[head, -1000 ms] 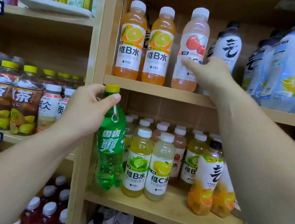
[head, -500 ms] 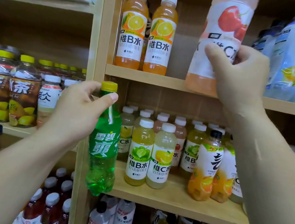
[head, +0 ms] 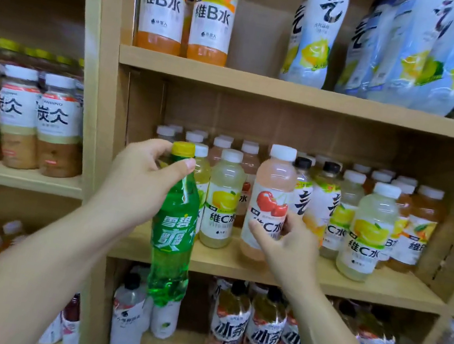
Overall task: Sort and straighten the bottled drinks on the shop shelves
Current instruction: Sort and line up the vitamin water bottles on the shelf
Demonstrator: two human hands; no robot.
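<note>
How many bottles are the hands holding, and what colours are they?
Green plastic soda bottle with yellow cap, gripped by the left hand: 1
Pink plastic cherry-label bottle with white cap, gripped by the right hand: 1
Total: 2

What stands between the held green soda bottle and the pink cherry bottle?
A pale lemon bottle stands between them on the shelf, in the head view.

A left hand point(head: 139, 184) holds a soda bottle point(head: 174, 235) by the neck in front of the middle shelf point(head: 380, 290), at its left end, the base hanging below the shelf edge. To the right, a right hand point(head: 287, 251) grips a cherry-label bottle point(head: 271, 197) standing in that shelf's front row.
</note>
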